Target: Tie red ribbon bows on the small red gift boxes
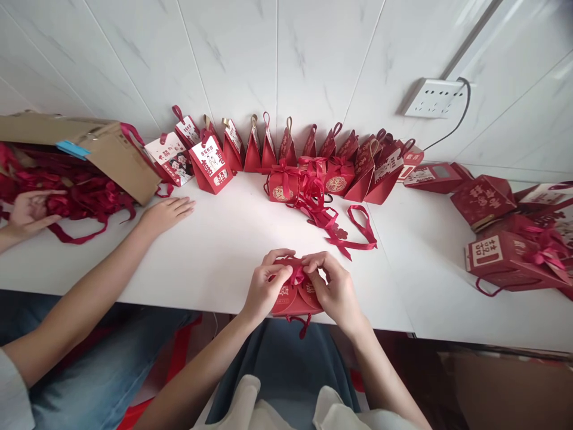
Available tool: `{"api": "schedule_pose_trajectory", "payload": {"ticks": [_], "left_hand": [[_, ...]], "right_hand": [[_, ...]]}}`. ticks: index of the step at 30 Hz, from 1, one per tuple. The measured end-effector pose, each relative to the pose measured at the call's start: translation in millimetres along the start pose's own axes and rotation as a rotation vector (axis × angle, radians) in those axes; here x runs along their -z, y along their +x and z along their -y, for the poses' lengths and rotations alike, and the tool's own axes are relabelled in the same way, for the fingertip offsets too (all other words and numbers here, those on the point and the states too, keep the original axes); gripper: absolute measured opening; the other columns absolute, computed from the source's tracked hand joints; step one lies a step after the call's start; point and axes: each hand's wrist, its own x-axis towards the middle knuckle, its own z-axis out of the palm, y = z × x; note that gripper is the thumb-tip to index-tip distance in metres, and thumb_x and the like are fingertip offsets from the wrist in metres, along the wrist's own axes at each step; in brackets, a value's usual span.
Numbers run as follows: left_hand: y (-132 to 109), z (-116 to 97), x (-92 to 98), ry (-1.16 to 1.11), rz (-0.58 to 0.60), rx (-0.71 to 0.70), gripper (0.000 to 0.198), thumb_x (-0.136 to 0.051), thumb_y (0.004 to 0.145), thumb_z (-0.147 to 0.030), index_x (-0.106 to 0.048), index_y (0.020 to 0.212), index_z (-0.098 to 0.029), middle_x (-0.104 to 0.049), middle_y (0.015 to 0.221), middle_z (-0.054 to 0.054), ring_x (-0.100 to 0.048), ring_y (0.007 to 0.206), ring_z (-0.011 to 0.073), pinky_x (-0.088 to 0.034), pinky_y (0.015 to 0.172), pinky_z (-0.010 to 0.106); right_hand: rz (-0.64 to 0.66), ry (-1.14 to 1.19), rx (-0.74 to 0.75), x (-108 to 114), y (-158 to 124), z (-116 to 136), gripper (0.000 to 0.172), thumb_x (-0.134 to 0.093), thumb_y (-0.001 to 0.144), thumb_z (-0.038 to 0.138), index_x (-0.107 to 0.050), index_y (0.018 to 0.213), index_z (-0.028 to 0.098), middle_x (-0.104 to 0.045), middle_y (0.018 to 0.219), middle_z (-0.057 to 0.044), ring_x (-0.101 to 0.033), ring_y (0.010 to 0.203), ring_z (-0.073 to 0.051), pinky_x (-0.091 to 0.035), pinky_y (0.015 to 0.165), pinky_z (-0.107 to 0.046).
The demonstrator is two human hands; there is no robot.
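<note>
A small red cardboard gift box with pale printed characters sits at the front edge of the white tabletop, right in front of the wearer. The left hand and the right hand each pinch, thumb against fingers, the shiny crimson satin ribbon on top of the box (the fingers partly hide the knot). A dark red twisted cord hangs over the near side.

Beyond, loose crimson ribbons lie before a row of red triangular paper boxes with loop handles. At left, a co-worker's one hand is among red ribbons in an open brown cardboard carton; the other hand rests flat on the tabletop.
</note>
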Motion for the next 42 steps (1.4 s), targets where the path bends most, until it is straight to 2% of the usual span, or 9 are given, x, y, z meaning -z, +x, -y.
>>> {"api": "schedule_pose_trajectory", "payload": {"ticks": [3,8,16,22,25,31,37,40,42], "left_hand": [[0.5,0.7,-0.2,-0.02,-0.006,0.005,0.033,-0.052,0.084,-0.031,-0.064,0.056,-0.017,-0.057,0.12,0.004,-0.059,0.102,0.0206,-0.045,0.084,0.027],[0.9,1.5,1.2,-0.034,0.009,-0.023,0.034,-0.052,0.083,-0.028,-0.06,0.052,-0.017,-0.057,0.118,0.004,-0.057,0.108,0.0218,-0.043,0.089,0.028],[2.4,-0.6,5.3,0.006,0.047,-0.021,0.034,-0.051,0.082,-0.031,-0.06,0.053,-0.017,-0.057,0.118,0.006,-0.058,0.105,0.0233,-0.042,0.09,0.031],[1.8,-1.4,7.2,-0.031,0.089,0.002,0.035,-0.05,0.083,-0.031,-0.061,0.054,-0.016,-0.055,0.121,0.005,-0.06,0.099,0.0203,-0.045,0.083,0.027],[1.1,-2.5,9.1,0.033,0.081,-0.028,0.036,-0.048,0.085,-0.032,-0.061,0.055,-0.017,-0.056,0.12,0.005,-0.059,0.099,0.0206,-0.045,0.085,0.029],[-5.8,-10.2,13.4,0.425,-0.065,-0.263,0.04,-0.044,0.089,-0.03,-0.058,0.053,-0.019,-0.062,0.107,0.006,-0.055,0.103,0.0218,-0.039,0.093,0.035],[-12.3,-8.4,20.3,0.823,-0.252,-0.593,0.037,-0.043,0.09,-0.024,-0.06,0.057,-0.02,-0.063,0.092,0.005,-0.055,0.091,0.0187,-0.039,0.08,0.035],[-15.3,-5.2,25.0,0.921,-0.323,-0.676,0.032,-0.046,0.088,-0.022,-0.061,0.059,-0.02,-0.061,0.091,0.006,-0.053,0.086,0.0192,-0.037,0.077,0.036],[-18.2,-5.7,26.1,0.933,-0.304,-0.693,0.029,-0.049,0.086,-0.02,-0.059,0.058,-0.02,-0.06,0.09,0.006,-0.051,0.083,0.0193,-0.038,0.077,0.036]], "right_hand": [[-0.04,-0.132,0.101,6.4,-5.6,5.5,0.016,-0.045,0.089,0.01,-0.056,0.085,0.021,-0.056,0.096,-0.006,-0.059,0.096,-0.018,-0.051,0.078,-0.031],[0.092,-0.253,0.191,10.7,-18.8,14.9,0.013,-0.053,0.088,0.013,-0.063,0.094,0.02,-0.054,0.1,-0.008,-0.058,0.097,-0.02,-0.054,0.078,-0.032],[0.017,-0.37,0.251,3.1,-14.5,10.2,0.007,-0.058,0.089,0.018,-0.063,0.094,0.018,-0.057,0.099,-0.009,-0.06,0.089,-0.02,-0.057,0.073,-0.033],[0.086,-0.443,0.405,4.3,-11.9,9.9,0.017,-0.047,0.093,0.008,-0.06,0.097,0.017,-0.057,0.099,-0.01,-0.057,0.09,-0.02,-0.056,0.075,-0.034],[0.109,-0.5,0.447,7.2,-11.7,7.7,0.02,-0.044,0.091,0.003,-0.058,0.096,0.016,-0.056,0.104,-0.013,-0.056,0.092,-0.021,-0.055,0.075,-0.035],[0.103,-0.581,0.47,14.2,-11.5,10.1,0.025,-0.039,0.09,0.001,-0.057,0.098,0.015,-0.056,0.108,-0.014,-0.058,0.096,-0.021,-0.056,0.075,-0.032],[0.121,-0.725,0.505,25.6,-12.5,13.8,0.031,-0.033,0.089,-0.001,-0.059,0.098,0.015,-0.057,0.106,-0.014,-0.06,0.091,-0.022,-0.054,0.066,-0.03],[0.083,-0.812,0.519,33.2,-13.0,10.7,0.036,-0.03,0.089,-0.002,-0.061,0.097,0.016,-0.059,0.104,-0.014,-0.06,0.087,-0.022,-0.051,0.066,-0.033],[0.068,-0.825,0.499,36.3,-13.7,8.4,0.033,-0.033,0.091,0.002,-0.062,0.095,0.018,-0.06,0.103,-0.013,-0.059,0.083,-0.022,-0.049,0.065,-0.035]]}}
